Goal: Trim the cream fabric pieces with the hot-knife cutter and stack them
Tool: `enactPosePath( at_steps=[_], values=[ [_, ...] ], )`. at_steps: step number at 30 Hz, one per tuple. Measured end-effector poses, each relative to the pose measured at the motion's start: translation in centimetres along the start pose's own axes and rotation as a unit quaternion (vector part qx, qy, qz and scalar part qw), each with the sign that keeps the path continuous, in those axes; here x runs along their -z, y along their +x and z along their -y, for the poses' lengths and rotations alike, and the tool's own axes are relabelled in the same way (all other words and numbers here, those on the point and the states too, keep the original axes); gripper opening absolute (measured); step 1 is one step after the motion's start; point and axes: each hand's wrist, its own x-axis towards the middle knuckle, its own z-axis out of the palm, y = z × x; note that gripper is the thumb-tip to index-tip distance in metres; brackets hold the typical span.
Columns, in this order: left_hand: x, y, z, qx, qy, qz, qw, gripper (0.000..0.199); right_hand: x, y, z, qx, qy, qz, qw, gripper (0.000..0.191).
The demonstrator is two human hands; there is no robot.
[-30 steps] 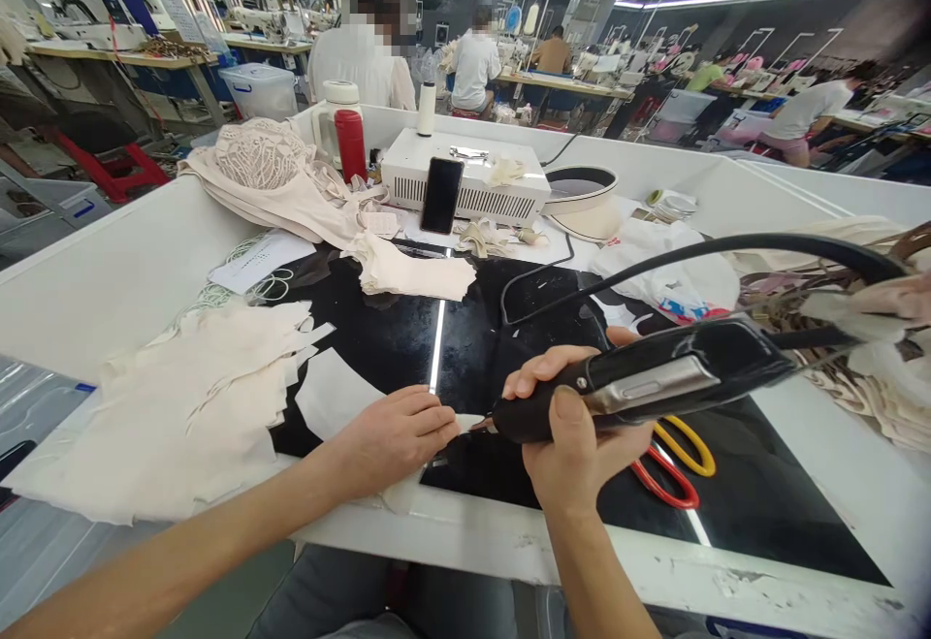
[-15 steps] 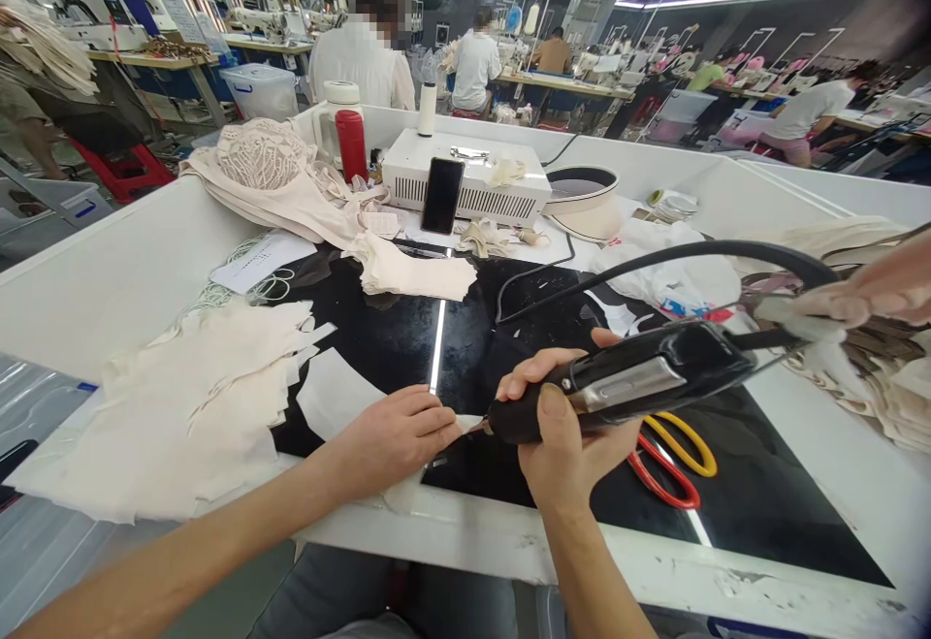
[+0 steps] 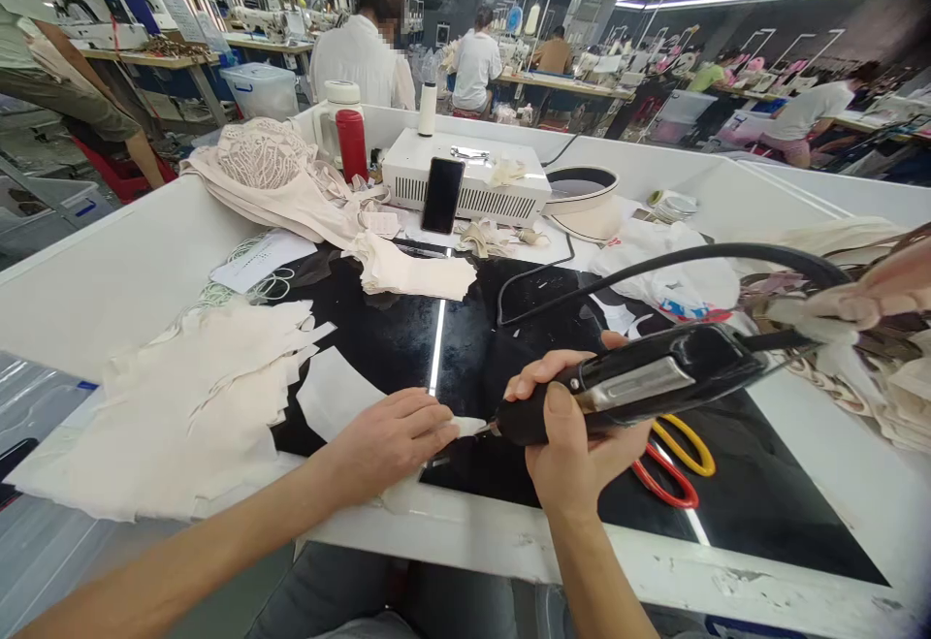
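Pinching a small pale piece (image 3: 469,427) between closed fingertips, the left hand (image 3: 397,435) rests low at the centre of the frame, its grip shut on the piece near the front edge of a black sheet (image 3: 472,343). The right hand (image 3: 578,445), right of centre, has its grip wrapped around a black handheld tool (image 3: 669,382), thumb along the near side; the tool's narrow tip points left, at the end of the pale piece, though whether the two touch is too small to tell. Another person's hand (image 3: 887,285) reaches in from the right edge beside the tool's cable (image 3: 698,253).

Scissors (image 3: 665,484) with red and yellow handles lie just right of the right wrist, partly hidden by the hand and tool. A white card-like piece (image 3: 335,392) sits behind the left hand, while a broad pile of cream cloth (image 3: 181,406) spreads across the left of the white surface (image 3: 480,547). A smaller cream stack (image 3: 418,271) lies toward the back of the black sheet.

Leaning upright against a white vented box (image 3: 469,174) at upper centre is a phone (image 3: 442,195), with a red bottle (image 3: 351,146) to its left, near a beige lace garment (image 3: 262,164). A beige visor (image 3: 586,212) and a white plastic bag (image 3: 665,275) sit to the box's right. Seated people work among sewing machines in the background.
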Motion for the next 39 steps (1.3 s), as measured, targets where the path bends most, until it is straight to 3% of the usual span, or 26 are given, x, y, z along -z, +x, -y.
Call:
enactPosePath(
  at_steps=[6,12,23,39],
  values=[
    [0.4,-1.6,-1.9,0.089,0.028,0.034,0.995,0.037,0.1,-0.6,0.7,0.003,0.014,0.008,1.0,0.048],
    [-0.3,-1.9,-2.9,0.125,0.028,0.047,0.991,0.043,0.1,-1.1,1.2,-0.01,0.027,0.018,0.999,0.05],
    [-0.3,-2.0,-2.7,0.128,0.007,0.062,0.99,0.043,-0.1,0.2,1.0,0.013,0.005,-0.006,1.0,0.048],
    [0.6,-2.7,-2.2,0.114,0.034,0.052,0.992,0.042,0.1,-1.2,1.3,0.019,0.002,0.018,1.0,0.05]
  ],
)
